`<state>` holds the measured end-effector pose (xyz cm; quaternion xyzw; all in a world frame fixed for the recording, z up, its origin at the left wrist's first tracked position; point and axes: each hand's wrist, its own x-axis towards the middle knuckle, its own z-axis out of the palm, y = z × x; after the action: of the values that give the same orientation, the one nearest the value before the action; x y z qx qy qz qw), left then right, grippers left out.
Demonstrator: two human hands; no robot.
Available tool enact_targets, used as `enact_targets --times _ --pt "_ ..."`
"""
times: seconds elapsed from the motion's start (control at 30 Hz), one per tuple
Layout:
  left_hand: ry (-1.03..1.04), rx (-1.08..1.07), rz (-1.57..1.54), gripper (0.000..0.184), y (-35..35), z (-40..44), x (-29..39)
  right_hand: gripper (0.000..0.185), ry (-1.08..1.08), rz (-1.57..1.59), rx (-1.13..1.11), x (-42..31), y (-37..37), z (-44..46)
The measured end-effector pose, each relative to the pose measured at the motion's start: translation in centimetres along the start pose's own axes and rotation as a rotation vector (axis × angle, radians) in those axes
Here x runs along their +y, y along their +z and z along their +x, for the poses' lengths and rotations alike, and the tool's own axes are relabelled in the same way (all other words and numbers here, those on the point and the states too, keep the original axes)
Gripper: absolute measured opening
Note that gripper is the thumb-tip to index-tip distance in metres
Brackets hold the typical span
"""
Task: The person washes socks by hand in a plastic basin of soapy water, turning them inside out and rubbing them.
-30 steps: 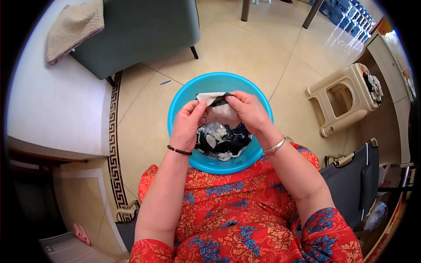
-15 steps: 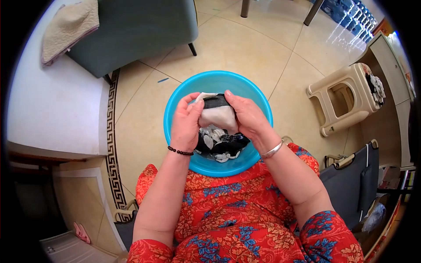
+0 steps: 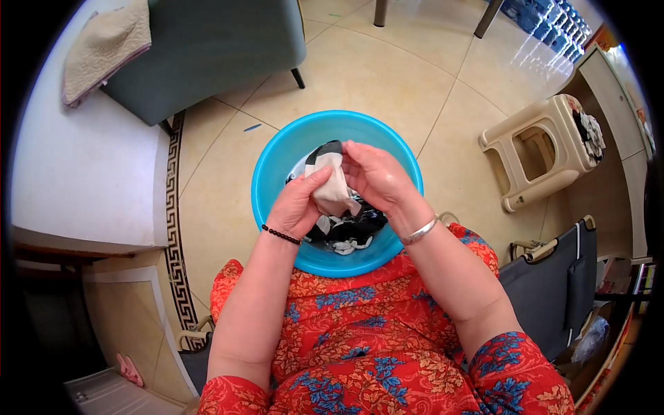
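A white sock with a dark grey band (image 3: 333, 181) is held over the blue basin, its dark end uppermost. My left hand (image 3: 299, 205) grips its left side, the thumb lying across the white fabric. Close against the sock's right edge, my right hand (image 3: 377, 176) is cupped with the palm partly showing. Its fingertips are at the dark band, and its fingers are loosely apart. Below both hands, black and white wet-looking laundry (image 3: 349, 228) lies inside the basin (image 3: 337, 268). My hands partly hide this pile.
The basin is close against my red flowered clothing (image 3: 360, 325). A beige plastic stool (image 3: 515, 200) with black and white cloth pieces (image 3: 590, 135) on it stands at right. A grey folding chair (image 3: 546, 283) is nearer me. A grey-green armchair (image 3: 214, 55) stands at upper left.
The sock has turned from being stretched wide between both hands to hanging more upright in my left hand. My right hand has loosened and opened beside it.
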<state>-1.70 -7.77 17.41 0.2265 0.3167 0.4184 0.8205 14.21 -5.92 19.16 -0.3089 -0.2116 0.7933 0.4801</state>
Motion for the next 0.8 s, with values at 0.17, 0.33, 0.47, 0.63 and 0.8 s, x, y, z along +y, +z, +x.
enact_targets --times 0.17,0.33,0.47,0.63,0.8 --pt "0.123 0.047 -0.133 0.032 -0.1 0.3 0.2 0.020 -0.366 -0.809 0.247 -0.7 0.0 -0.6" --pt "0.195 0.108 -0.048 0.031 -0.1 0.2 0.1 0.010 -0.706 -1.158 0.215 0.3 1.7 -1.6" --pt "0.228 0.137 0.011 0.029 0.6 0.1 -0.1 0.012 -0.811 -1.417 0.214 0.7 1.2 -1.1" --pt "0.228 0.105 0.033 0.029 0.9 -0.3 0.2 0.010 -0.595 -1.097 0.233 0.2 0.7 -0.6" --pt "0.232 0.112 -0.003 0.029 1.1 -0.3 0.3 0.012 -0.534 -1.026 0.293 -0.5 1.0 -0.9"
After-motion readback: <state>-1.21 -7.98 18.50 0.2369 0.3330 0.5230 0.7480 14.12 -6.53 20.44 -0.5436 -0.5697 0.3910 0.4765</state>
